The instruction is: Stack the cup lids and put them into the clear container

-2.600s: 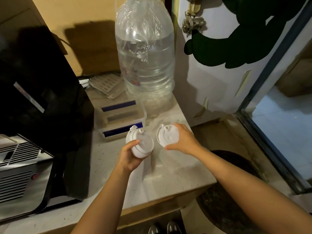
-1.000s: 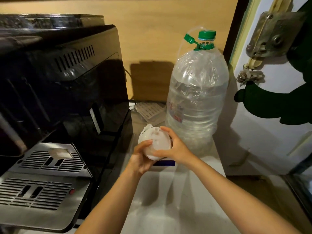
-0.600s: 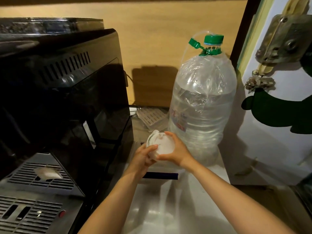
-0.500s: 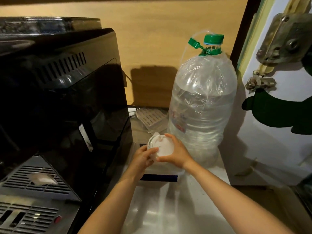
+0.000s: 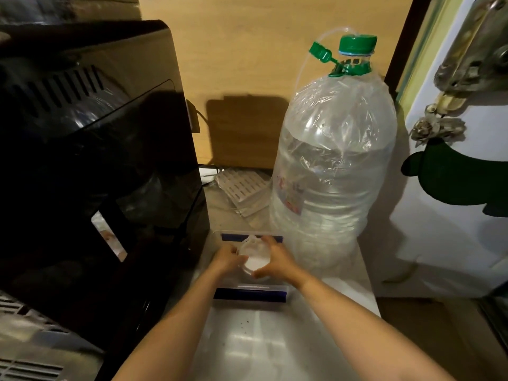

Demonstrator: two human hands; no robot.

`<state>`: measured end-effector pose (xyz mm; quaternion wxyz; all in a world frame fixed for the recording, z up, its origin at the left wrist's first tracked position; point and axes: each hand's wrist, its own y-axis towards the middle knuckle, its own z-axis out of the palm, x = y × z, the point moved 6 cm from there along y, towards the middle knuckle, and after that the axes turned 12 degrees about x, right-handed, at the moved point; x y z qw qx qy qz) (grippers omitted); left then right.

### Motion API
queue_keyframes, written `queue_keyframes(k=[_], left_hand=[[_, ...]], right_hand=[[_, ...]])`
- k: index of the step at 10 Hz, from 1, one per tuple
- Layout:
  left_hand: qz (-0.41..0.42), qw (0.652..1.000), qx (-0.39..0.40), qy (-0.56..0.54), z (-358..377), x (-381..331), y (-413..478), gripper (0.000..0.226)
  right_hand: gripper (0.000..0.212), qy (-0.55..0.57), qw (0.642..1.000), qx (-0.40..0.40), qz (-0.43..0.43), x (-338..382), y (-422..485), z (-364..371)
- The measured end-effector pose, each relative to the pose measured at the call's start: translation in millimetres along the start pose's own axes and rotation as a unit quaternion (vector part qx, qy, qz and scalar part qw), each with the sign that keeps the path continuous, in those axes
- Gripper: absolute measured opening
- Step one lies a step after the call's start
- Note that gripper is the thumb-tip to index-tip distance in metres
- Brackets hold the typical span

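A stack of white cup lids (image 5: 254,257) sits between both hands, down inside the clear container (image 5: 248,287), which has dark blue clip bars at its near and far edges. My left hand (image 5: 226,258) grips the stack from the left. My right hand (image 5: 276,261) holds it from the right, thumb under the front. The lower lids are hidden by my fingers and the container wall.
A black coffee machine (image 5: 96,160) stands close on the left, its metal drip grate at the lower left. A large water bottle (image 5: 332,171) with a green cap stands right behind the container. A slotted white tray (image 5: 243,189) lies at the back. The counter edge runs along the right.
Both hands have lowered the lid stack from above the container down into it. Earlier the right hand added a single lid onto the stack held in the left.
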<state>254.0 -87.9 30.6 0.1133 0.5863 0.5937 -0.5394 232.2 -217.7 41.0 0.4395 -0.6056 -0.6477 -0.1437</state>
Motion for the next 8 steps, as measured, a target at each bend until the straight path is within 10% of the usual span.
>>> queue_keyframes(k=[8], left_hand=[[0.013,0.991,-0.045,0.123,-0.3,-4.5,4.8,0.043]], right_hand=[[0.095,-0.063,0.996,0.026,0.059,-4.1,7.5,14.6]])
